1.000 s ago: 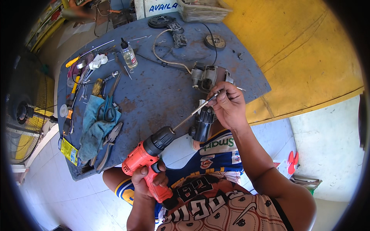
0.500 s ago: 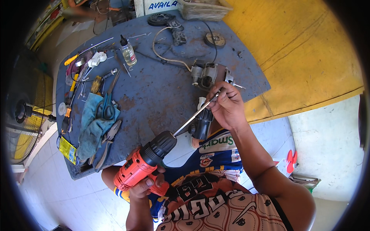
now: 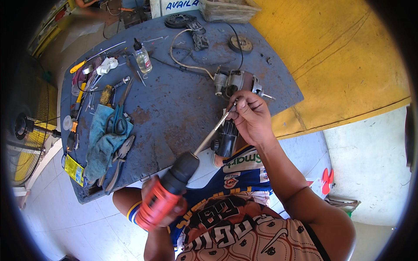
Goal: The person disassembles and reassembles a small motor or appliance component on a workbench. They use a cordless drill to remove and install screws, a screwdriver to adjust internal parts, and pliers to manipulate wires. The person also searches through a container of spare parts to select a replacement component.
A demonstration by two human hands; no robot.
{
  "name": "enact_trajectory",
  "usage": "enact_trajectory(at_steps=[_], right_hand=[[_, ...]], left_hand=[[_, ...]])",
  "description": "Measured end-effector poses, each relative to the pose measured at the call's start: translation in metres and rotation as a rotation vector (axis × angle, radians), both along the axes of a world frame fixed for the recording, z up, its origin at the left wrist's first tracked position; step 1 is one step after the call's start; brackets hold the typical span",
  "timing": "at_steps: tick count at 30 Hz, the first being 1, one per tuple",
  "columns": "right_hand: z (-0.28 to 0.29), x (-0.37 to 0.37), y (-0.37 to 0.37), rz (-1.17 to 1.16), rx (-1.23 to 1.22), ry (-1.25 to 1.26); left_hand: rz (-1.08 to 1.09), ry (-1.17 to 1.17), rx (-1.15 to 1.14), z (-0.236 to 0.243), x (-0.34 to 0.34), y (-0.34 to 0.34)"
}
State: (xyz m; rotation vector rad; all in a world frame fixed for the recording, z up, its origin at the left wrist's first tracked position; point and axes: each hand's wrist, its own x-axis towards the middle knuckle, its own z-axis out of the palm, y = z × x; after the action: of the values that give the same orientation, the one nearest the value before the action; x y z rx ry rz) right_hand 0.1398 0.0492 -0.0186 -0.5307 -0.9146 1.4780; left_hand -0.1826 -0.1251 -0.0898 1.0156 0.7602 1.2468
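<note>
My left hand (image 3: 175, 211) is wrapped round a red and black cordless drill (image 3: 159, 202), both blurred by motion. A long metal rod (image 3: 208, 138), ridged along its far part, sticks out of the drill's black chuck and slants up to the right. At its far end my right hand (image 3: 252, 114) is closed, thumb and fingers pinching the tip. Whether a small separate piece sits between those fingers cannot be made out. Just beyond that hand lies a small electric motor (image 3: 236, 82) with its shaft pointing right. A black plastic housing (image 3: 227, 140) with a knob is below the fingers.
On the worn blue table (image 3: 174, 113), a teal rag (image 3: 99, 139), scissors (image 3: 118, 122), pliers (image 3: 124, 150), screwdrivers (image 3: 78, 66) and a clear oil bottle (image 3: 143, 58) lie left. Far back are a round disc (image 3: 241, 44) and plastic bin (image 3: 228, 11). A fan (image 3: 21, 130) stands left.
The drill has blurred and turned in my left hand, and the rod's ridges look different. My right hand has shifted slightly left, still pinching the rod's tip.
</note>
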Motion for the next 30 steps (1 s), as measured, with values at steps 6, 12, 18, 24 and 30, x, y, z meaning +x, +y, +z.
enact_trajectory(at_steps=[6,12,18,24,30], right_hand=[[0.006,0.002,0.003,0.038,-0.076,0.013],[0.017,0.007,0.004,0.003,-0.215,-0.181],[0.052,0.024,0.017,-0.451,0.161,-1.208],[0.054,0.021,0.058,-0.318,0.702,-1.940],[0.055,0.029,0.082,-0.196,0.612,-1.916]], left_hand=[[0.051,0.037,-0.009,0.012,0.012,-0.007],[-0.047,-0.720,-0.943,0.025,0.036,-0.004],[0.024,-0.206,-0.522,-0.022,0.038,-0.016],[0.083,-0.034,-0.589,-0.069,0.032,-0.031],[0.224,0.609,-0.118,-0.076,0.046,-0.029]])
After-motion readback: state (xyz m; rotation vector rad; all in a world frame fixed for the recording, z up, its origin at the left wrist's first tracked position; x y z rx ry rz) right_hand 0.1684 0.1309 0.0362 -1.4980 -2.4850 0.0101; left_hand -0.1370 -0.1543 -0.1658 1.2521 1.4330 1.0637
